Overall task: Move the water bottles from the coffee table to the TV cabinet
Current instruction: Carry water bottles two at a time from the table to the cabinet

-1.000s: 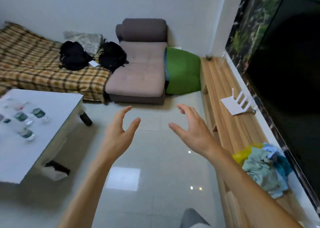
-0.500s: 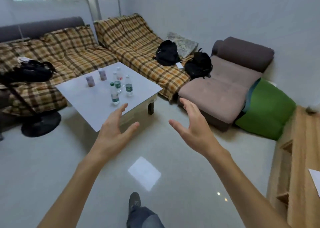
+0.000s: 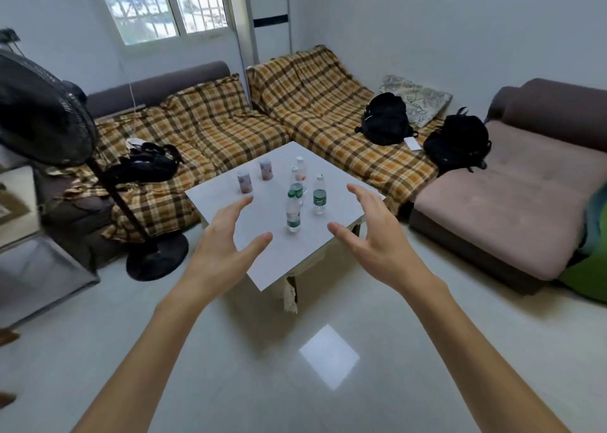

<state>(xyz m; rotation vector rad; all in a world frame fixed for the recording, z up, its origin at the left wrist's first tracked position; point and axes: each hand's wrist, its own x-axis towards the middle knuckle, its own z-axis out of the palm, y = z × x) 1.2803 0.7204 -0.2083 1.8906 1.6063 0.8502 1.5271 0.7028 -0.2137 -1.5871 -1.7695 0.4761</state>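
Observation:
A white square coffee table [image 3: 230, 199] stands in front of me. On it are several clear water bottles: the nearest green-labelled bottle [image 3: 293, 212], another green-labelled bottle [image 3: 319, 195], one behind them [image 3: 296, 186], and a red-labelled bottle [image 3: 300, 170] at the back. Two pinkish cans [image 3: 244, 181] [image 3: 266, 169] stand to their left. My left hand [image 3: 226, 245] and my right hand [image 3: 371, 232] are both raised with fingers spread, empty, either side of the nearest bottle and short of it. The TV cabinet is out of view.
A plaid-covered corner sofa [image 3: 295, 104] wraps behind the table, with black backpacks [image 3: 386, 119] [image 3: 456, 142] on it. A brown seat [image 3: 512, 196] lies right. A black standing fan [image 3: 42, 114] with its round base [image 3: 157, 257] stands left of the table. Glossy floor lies between me and the table.
The view has swung left from the TV cabinet to face the coffee table, which is now closer and centred. Both hands stay open and raised in front of me.

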